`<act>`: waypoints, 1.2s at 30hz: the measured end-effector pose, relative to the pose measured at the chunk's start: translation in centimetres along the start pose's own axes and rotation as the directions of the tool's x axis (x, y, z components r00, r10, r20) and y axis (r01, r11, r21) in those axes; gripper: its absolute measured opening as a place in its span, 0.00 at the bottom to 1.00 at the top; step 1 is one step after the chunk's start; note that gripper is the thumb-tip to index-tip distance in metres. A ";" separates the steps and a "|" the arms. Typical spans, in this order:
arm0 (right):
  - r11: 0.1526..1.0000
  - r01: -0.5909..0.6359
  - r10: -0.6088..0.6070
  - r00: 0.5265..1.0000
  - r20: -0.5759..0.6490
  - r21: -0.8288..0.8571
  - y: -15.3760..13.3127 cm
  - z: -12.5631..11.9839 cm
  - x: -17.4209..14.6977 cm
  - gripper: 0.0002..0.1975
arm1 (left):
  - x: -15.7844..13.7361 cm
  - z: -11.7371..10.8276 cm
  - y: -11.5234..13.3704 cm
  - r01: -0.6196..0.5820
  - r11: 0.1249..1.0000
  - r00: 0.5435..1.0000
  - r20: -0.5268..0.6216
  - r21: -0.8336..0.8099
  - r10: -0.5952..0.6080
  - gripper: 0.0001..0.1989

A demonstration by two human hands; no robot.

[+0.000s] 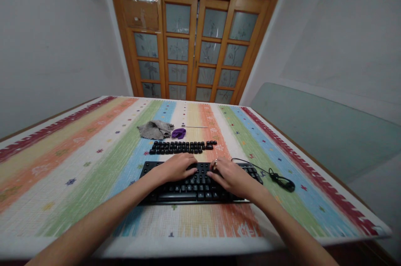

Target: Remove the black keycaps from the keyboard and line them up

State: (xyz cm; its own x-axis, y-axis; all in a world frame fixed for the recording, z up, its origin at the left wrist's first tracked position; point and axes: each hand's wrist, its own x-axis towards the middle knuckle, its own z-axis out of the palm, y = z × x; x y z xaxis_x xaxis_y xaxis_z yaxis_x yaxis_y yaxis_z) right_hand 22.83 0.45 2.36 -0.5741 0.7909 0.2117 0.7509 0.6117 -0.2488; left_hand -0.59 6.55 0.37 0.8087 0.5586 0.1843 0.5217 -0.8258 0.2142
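Observation:
A black keyboard (pixel 184 196) lies flat before me, with some keycaps on it and bare key positions in its upper rows. My left hand (pixel 180 167) rests over its upper middle, thumb and fingers apart, with nothing visible between them. Over the right of the middle, my right hand (pixel 231 175) has bent fingers and thumb close together near the keys. What they pinch, if anything, is too small to make out. A ring-like metal thing (pixel 215 163) shows at its fingers. Just behind the keyboard, loose black keycaps (pixel 177 148) stand in rows.
A grey cloth (pixel 155 130), a purple bundle (pixel 178 133) and a thin rod (pixel 197 127) lie beyond the keycaps. The keyboard's coiled cable (pixel 283 181) lies at right. A striped cloth (pixel 94 165) covers the table. Wooden glazed doors (pixel 196 49) stand behind.

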 end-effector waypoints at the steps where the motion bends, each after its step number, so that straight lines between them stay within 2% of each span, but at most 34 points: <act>1: 1.000 -0.002 0.002 1.000 0.015 0.003 0.1 -0.2 0.1 0.12 | 0.0 0.0 0.0 0.000 1.000 1.000 0.003 -0.003 0.000 0.09; 5: 0.983 -0.019 0.011 0.999 0.046 0.182 1.8 -0.6 0.8 0.13 | 0.0 0.0 0.0 0.002 1.000 1.000 0.014 -0.007 -0.002 0.08; 9: 0.914 -0.054 0.029 0.997 0.067 0.401 3.7 -0.3 1.4 0.17 | 0.0 0.1 -0.1 0.003 1.000 1.000 0.002 -0.006 -0.003 0.08; 12: 0.868 -0.065 0.034 0.997 0.071 0.492 4.2 0.0 1.6 0.18 | -0.1 0.0 -0.1 0.008 1.000 1.000 0.006 -0.004 -0.008 0.09; 16: 0.880 -0.047 0.015 0.997 0.071 0.472 4.0 -0.2 1.4 0.18 | 0.0 -0.1 0.1 0.019 1.000 1.000 0.018 -0.004 -0.019 0.09; 21: 0.945 0.017 -0.036 0.998 0.051 0.325 2.9 -0.7 0.3 0.13 | 0.0 0.0 0.0 -0.009 1.000 1.000 -0.013 -0.024 0.009 0.09; 24: 0.959 0.012 -0.026 0.999 0.045 0.282 2.4 -0.8 -0.2 0.11 | 0.0 0.1 -0.1 -0.008 1.000 1.000 -0.009 -0.026 0.008 0.09; 28: 0.947 -0.026 0.028 1.000 0.000 0.319 2.7 -0.7 0.0 0.13 | 0.0 -0.1 0.1 -0.003 1.000 1.000 -0.017 -0.019 0.003 0.08; 36: 0.903 -0.023 0.022 1.000 0.009 0.428 3.5 -0.1 1.4 0.16 | 0.1 -0.1 0.1 0.008 1.000 1.000 0.010 -0.002 -0.008 0.09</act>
State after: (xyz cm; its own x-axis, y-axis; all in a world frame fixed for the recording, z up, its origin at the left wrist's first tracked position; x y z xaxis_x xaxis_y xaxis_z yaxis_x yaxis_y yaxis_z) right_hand 24.68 3.71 1.85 -0.5607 0.8041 0.1978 0.5521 0.5410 -0.6344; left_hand -0.46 6.49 0.50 0.8073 0.5643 0.1727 0.5273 -0.8212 0.2180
